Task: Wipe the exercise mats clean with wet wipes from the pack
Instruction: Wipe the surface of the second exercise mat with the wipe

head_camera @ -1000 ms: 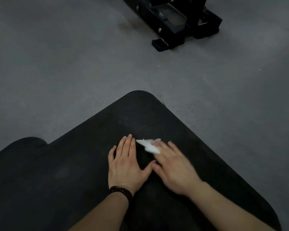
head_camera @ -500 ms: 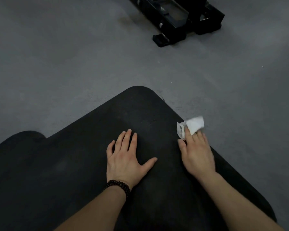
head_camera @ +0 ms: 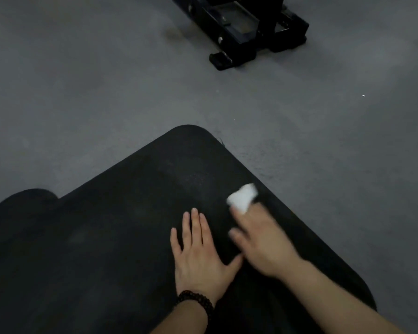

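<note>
Grey gym floor [head_camera: 82, 92], black machine base [head_camera: 246, 37] at far side, well apart. Black exercise mat [head_camera: 106, 237] laid corner-forward, rounded far corner ahead of hands. Left hand [head_camera: 198, 256] flat on mat, fingers straight, bracing. Right hand [head_camera: 261, 239] blurred, fingers pressing white wet wipe [head_camera: 243, 196] near mat's right edge; curl unclear. Unwiped far corner lies forward-left of wipe; right hand nearer.
</note>
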